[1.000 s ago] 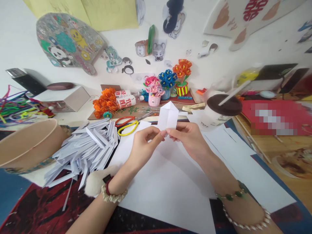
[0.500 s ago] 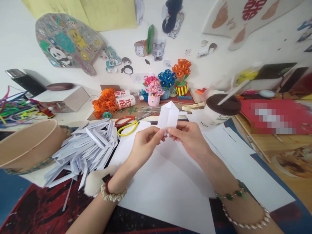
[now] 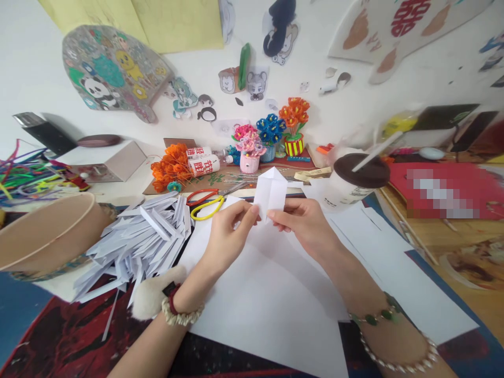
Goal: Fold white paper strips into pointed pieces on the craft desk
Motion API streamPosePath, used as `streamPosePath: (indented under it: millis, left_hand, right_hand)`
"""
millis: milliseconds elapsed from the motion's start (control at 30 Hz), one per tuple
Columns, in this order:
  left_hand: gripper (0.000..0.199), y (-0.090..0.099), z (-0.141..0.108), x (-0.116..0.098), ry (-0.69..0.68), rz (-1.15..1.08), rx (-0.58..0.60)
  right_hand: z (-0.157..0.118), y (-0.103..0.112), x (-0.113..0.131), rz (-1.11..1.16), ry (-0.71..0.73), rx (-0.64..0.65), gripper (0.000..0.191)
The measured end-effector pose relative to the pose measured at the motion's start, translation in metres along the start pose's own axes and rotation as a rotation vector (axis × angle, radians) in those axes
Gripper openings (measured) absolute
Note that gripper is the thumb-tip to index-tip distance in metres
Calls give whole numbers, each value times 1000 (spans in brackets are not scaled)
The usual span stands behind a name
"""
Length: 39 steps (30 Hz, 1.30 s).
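A small folded piece of white paper [image 3: 270, 190], its top corners folded to a point, is held upright above the desk. My left hand [image 3: 232, 228] pinches its lower left edge between thumb and fingers. On the lower right edge, my right hand [image 3: 301, 223] grips it with the thumb in front and the fingers behind. Below both hands lies a large white sheet [image 3: 271, 299]. To the left is a heap of folded paper strips [image 3: 145, 236], with scissors [image 3: 208, 202] with red and yellow handles just behind my left hand.
A lidded cup with a straw [image 3: 360, 173] stands to the right, beside more white sheets [image 3: 394, 262]. Pots of craft flowers [image 3: 250, 149] line the back. A beige bowl [image 3: 51, 231] sits at left, and a white fluffy thing [image 3: 153, 294] lies by my left wrist.
My left thumb and fingers have shifted slightly left and up along the paper's edge, away from my right thumb. The folded paper stays in nearly the same place.
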State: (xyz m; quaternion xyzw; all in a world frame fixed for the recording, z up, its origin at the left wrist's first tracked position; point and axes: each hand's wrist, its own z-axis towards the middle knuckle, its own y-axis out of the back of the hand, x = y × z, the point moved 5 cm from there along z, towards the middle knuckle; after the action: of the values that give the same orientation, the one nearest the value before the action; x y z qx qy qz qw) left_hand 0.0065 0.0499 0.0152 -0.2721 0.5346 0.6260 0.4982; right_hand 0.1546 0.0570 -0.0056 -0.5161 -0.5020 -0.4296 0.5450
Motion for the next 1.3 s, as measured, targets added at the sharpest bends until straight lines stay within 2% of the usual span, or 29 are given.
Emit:
streamPosePath:
  millis: [133, 333, 500, 567, 667, 767, 833, 967, 1067, 1300]
  left_hand:
    - [27, 5, 0, -1, -39, 31, -33]
    - [27, 1, 0, 3, 8, 30, -2]
    - [23, 4, 3, 12, 49, -5, -8]
    - [28, 7, 6, 18, 72, 46, 52]
    - [31, 9, 10, 24, 63, 137, 237]
    - [30, 12, 12, 28, 37, 185, 411]
    - [29, 14, 11, 31, 35, 222, 455]
    - [13, 17, 8, 39, 43, 290, 408]
    - [13, 17, 3, 44, 64, 311, 392]
    - [8, 12, -4, 53, -38, 401, 347]
  right_hand:
    - [1, -1, -1, 2, -7, 39, 13]
    - [1, -3, -2, 15, 22, 53, 20]
    - [2, -4, -6, -76, -45, 183, 32]
    - [5, 3, -9, -155, -40, 164, 39]
    - [13, 17, -11, -185, 16, 18, 52]
    - [20, 23, -12, -220, 28, -23, 42]
    - [22, 22, -14, -302, -9, 1, 30]
    - [24, 18, -21, -398, -90, 72, 21]
    - [20, 15, -30, -409, -131, 112, 21]
    - [5, 14, -44, -454, -96, 91, 21]
